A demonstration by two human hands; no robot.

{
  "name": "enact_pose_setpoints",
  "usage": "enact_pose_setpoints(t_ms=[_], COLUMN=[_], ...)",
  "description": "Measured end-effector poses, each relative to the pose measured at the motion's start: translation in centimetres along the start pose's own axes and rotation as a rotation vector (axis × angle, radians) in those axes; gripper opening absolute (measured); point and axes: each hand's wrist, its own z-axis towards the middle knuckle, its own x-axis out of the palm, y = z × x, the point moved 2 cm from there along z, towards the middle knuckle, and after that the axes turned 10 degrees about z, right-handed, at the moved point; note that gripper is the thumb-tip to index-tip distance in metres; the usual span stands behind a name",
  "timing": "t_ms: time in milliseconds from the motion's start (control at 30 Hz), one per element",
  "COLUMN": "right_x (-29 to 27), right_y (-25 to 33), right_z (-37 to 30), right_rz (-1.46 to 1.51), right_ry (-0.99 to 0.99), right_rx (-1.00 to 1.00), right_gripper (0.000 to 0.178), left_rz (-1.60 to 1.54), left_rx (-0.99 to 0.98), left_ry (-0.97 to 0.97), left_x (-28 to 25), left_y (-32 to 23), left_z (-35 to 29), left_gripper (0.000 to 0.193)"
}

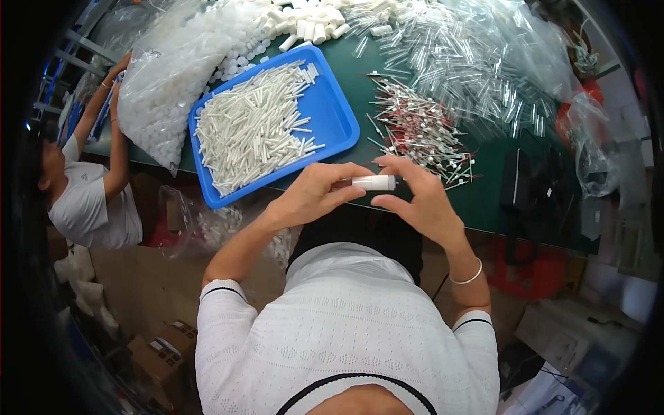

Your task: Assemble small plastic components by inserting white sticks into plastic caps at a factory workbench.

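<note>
Hands meeting over the near edge of the green surface (484,200), both pinched on one small white tube (373,182) lying level between them.

Left hand (315,194): grip pressed together, thumb under and fingertips over the tube's left end, fingers curled, palm turned inward.

Right hand (422,197): grip also closed on the tube, thumb below its right end, forefinger arched over the top, other fingers loosely bent. Thin bracelet (467,278) on that wrist. Exact contact at the tube's right tip hard to tell, hidden by the forefinger.

Just beyond the left grip: blue tray (339,114), heaped with white sticks (252,131), one corner overhanging the surface edge.

Just beyond the right grip, nearly touching the fingertips: loose pile of thin red-and-white wired pieces (418,131). Farther out past that: wide spread of clear tubes (456,55) partly inside clear plastic bags.

Far beyond the left grip: large clear bag of white caps (173,76), slumped beside the tray, with loose white caps (315,28) at the far edge.

Right of the right grip, well apart: dark device (536,183) on the surface.

Below the left grip, under the surface edge: another clear bag (207,228) with white pieces.

Far left: another person (90,194) in a white shirt, arms raised to the surface corner.

Below the hands: white knitted shirt (346,332) with dark trim.
</note>
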Motion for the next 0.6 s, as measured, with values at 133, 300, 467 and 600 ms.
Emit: enact_pose_setpoints(t_ms=[133,300,467,600], right_x=[0.2,1.5,1.9,2.6], right_y=[-1.8,-1.7,-2.2,-2.5], right_z=[-1.2,-1.2,-1.4,-1.8], right_rz=[0.343,0.484,0.534,0.519], right_ry=[0.028,0.067,0.106,-0.002], right_rx=[0.144,0.291,0.380,0.248], right_gripper=[0.018,0.014,0.011,0.016], left_rz=[-0.118,-0.070,0.328,0.143], left_rx=[0.039,-0.022,0.190,0.037], left_ry=[0.045,-0.012,-0.272,-0.296], left_x=[0.9,1.7,3.0,3.3], left_y=[-0.9,0.6,0.4,0.2], left_z=[-0.4,-1.0,-1.6,-1.6], left_gripper=[0.026,0.028,0.028,0.017])
